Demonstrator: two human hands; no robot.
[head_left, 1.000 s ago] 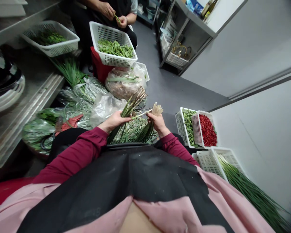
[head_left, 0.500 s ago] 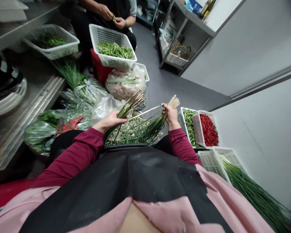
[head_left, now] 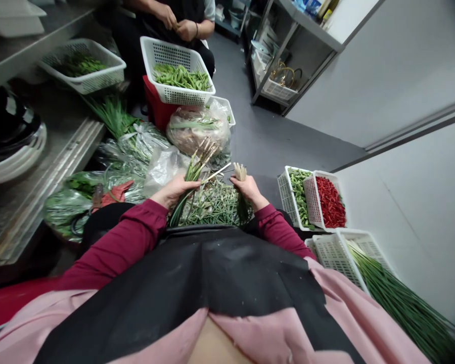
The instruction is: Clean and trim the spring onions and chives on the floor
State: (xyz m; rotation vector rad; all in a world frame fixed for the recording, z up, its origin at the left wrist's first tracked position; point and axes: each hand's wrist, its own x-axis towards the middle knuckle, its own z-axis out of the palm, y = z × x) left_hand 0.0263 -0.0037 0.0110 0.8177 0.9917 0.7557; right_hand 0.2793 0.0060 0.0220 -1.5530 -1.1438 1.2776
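Note:
My left hand (head_left: 178, 190) is closed round a bunch of green onions with brown, dirty root ends (head_left: 205, 153) pointing up and away. One pale stalk (head_left: 217, 173) sticks out from this bunch toward the right. A second bunch of green onions with clean white ends (head_left: 240, 172) is gripped in my right hand (head_left: 248, 189), its dark green leaves hanging down. Below and between both hands lies a heap of green and pale trimmings (head_left: 212, 205), close in front of my black apron (head_left: 220, 273).
Ahead, a person's hands (head_left: 180, 28) work above a white basket of green pods (head_left: 180, 76). Bagged greens (head_left: 68, 202) lie at left beside a metal shelf (head_left: 53, 177). On the right stand baskets of green peppers (head_left: 298, 189), red chillies (head_left: 329, 202) and long green onions (head_left: 398, 288).
My right hand has moved left and slightly down with its bunch, closer to my left hand. The stalk stretched between the hands now juts from the left bunch, apart from my right hand.

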